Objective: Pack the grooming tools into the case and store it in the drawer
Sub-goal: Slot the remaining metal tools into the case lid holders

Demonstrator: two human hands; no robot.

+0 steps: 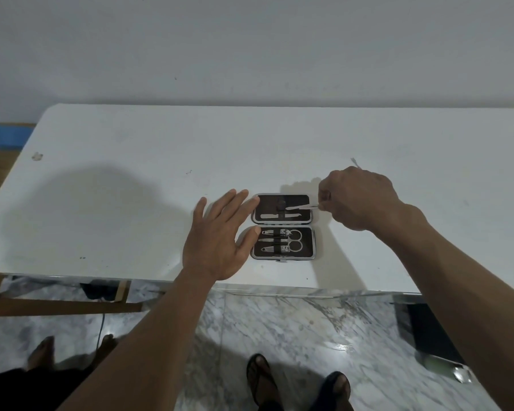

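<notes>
Case [282, 226], rectangular and dark-lined with a metal rim, lies open on the smooth white bench [131, 188]. Right hand [358, 197] pinches a slim metal tool [300, 206] over the far half; left hand [217, 238] rests splayed, touching the case's left edge.

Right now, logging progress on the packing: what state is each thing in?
case: open flat on the table
scissors: strapped in near half
thin tool: pinched, tip over far half
right hand: gripping thin tool
left hand: open, fingers touching case
</notes>
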